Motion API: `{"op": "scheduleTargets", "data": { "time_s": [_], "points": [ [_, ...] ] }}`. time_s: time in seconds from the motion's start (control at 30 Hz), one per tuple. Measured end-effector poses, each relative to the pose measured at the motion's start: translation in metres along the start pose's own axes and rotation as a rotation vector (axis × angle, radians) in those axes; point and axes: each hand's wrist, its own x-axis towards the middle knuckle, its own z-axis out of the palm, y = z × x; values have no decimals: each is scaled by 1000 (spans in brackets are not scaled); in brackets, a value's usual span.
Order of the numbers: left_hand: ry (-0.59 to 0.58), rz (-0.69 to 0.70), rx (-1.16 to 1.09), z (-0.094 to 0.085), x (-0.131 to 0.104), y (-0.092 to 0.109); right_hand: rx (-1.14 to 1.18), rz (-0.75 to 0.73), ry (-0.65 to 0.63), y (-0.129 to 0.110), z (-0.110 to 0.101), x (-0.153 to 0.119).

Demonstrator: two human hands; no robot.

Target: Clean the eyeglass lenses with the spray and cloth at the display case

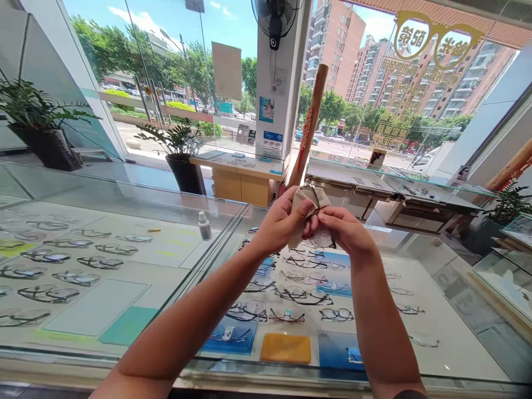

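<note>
Above the glass counter I hold a pair of eyeglasses (322, 239) with a thin dark frame. One lens hangs below my fingers and looks speckled, as if with droplets. A beige cloth (321, 197) is bunched around the other part of the glasses. My left hand (286, 219) is closed on the cloth and on the glasses through it, thumb on top. With thumb and forefinger, my right hand (347, 228) pinches the dark frame near its middle. The cloth and fingers hide part of the frame.
Inside the glass display counter (216, 252) lie several rows of eyeglasses (297, 295) and an orange pad (286, 348). A small white bottle (204, 227) stands on the counter, left of my hands. Beyond are potted plants (185, 166), a wooden pole (310, 124) and large windows.
</note>
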Motion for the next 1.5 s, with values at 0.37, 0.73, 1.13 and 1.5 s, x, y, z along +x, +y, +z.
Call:
{"op": "scheduleTargets", "data": {
  "time_s": [0.37, 0.73, 1.13, 1.5],
  "points": [
    [42, -31, 17, -4, 1, 10, 74, 10, 10, 3, 12, 3],
    [66, -22, 55, -9, 1, 2, -38, -2, -154, 18, 4, 9],
    [-63, 19, 228, -36, 12, 5, -80, 59, 7, 13, -13, 4],
    [-4, -44, 92, -21, 7, -6, 109, 121, -3, 24, -15, 8]
  ]
}}
